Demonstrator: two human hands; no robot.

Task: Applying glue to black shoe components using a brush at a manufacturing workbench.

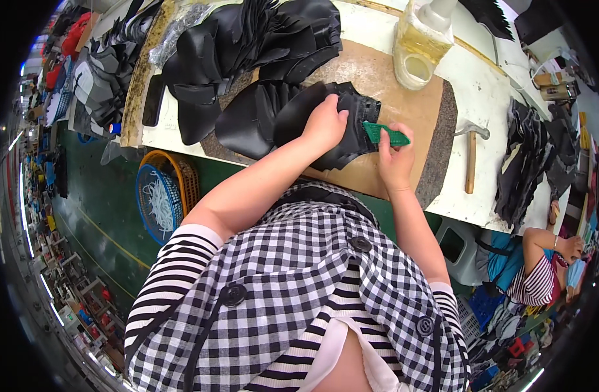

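Observation:
In my right hand (396, 160) is a small flat green piece with a textured, mesh-like face (387, 134), pinched between thumb and fingers. Its tip meets the right edge of a fanned row of black leather-like pieces (293, 117). My left hand (325, 124) presses down on top of that row, thumb and fingertips on the black material. The pieces overlap like shingles, their narrow edges stepped toward the right hand. Under them lies a brown board (413, 108). Beyond my left hand, more black pieces (267, 36) are heaped in loose stacks.
A bottle of yellowish liquid with a cup-like opening (420, 49) stands at the back. Right of the board lie a hammer (471, 157) and black strips (524, 166). A dark phone-like slab (154, 100) is at left. Baskets (163, 196) stand on the floor; another person (541, 268) sits at right.

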